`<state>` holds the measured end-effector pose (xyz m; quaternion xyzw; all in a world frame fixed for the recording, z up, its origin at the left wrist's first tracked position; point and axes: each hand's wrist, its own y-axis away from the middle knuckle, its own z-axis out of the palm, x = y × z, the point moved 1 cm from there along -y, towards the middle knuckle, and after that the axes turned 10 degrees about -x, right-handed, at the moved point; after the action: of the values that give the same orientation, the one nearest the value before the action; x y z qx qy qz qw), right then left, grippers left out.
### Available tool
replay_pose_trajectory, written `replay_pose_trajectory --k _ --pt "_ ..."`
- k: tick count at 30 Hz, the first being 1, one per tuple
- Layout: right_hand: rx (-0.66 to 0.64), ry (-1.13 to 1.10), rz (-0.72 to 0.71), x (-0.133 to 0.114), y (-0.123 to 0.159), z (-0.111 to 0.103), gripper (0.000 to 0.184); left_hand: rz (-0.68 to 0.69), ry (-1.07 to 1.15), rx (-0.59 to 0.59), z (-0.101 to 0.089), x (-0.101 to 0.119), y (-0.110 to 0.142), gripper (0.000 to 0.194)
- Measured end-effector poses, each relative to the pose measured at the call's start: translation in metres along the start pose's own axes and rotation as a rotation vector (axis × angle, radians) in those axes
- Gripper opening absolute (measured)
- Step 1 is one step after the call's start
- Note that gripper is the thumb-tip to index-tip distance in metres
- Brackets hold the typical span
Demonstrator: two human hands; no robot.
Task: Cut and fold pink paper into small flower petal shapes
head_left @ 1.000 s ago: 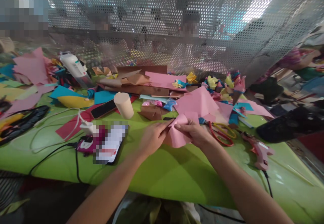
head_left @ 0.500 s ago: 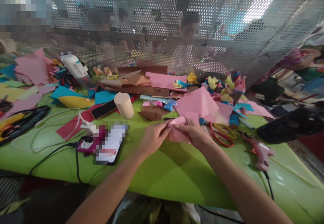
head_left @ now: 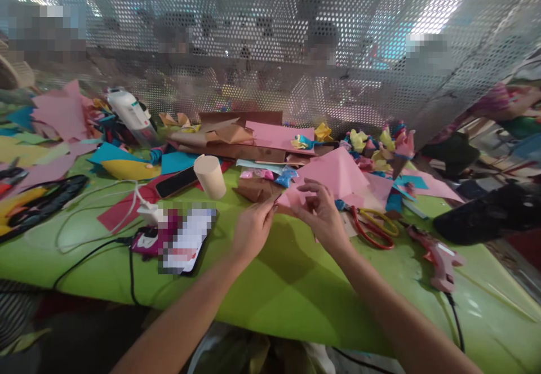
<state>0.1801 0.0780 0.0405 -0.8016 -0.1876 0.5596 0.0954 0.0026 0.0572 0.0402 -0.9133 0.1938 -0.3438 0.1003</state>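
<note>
A small piece of pink paper [head_left: 291, 197] is held above the table between my two hands. My left hand [head_left: 252, 232] is closed, with thumb and forefinger pinching the paper's left end. On the other side, my right hand [head_left: 324, 216] has its thumb against the lower right of the paper, and its curved fingers are above it, more loosely set. The part of the paper under the fingers is hidden. Just behind lies a larger creased pink sheet [head_left: 333, 174]. Scissors with red and yellow handles [head_left: 372, 228] lie right of my right hand.
On the green table [head_left: 270, 295] are a phone [head_left: 190, 241], a magenta power strip [head_left: 146, 241] with cables, a beige paper cylinder [head_left: 210, 177] and a pink glue gun [head_left: 442, 258]. A dark bottle [head_left: 486, 213] lies right. Paper flowers [head_left: 382, 148] and a perforated metal screen [head_left: 262, 41] stand behind.
My right hand's fingers have lifted and spread a little from the pink paper, which shows flatter and more open. My left hand keeps its pinch. The view has shifted slightly.
</note>
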Motion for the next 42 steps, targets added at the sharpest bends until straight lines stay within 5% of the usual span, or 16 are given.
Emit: replay_pose_trajectory --k 3,12,42 --pt "0.038 0.207 -0.132 -0.004 0.003 0.002 0.019 0.007 -0.006 -0.014 0.002 -0.001 0.0 0.039" --pt "0.076 0.516 -0.301 -0.013 0.011 0.011 0.019 -0.046 0.0 -0.071 0.007 0.0 0.001 0.04" --pt "0.018 0.397 -0.322 -0.011 0.011 0.01 0.01 -0.045 0.229 -0.169 0.008 0.009 -0.001 0.038"
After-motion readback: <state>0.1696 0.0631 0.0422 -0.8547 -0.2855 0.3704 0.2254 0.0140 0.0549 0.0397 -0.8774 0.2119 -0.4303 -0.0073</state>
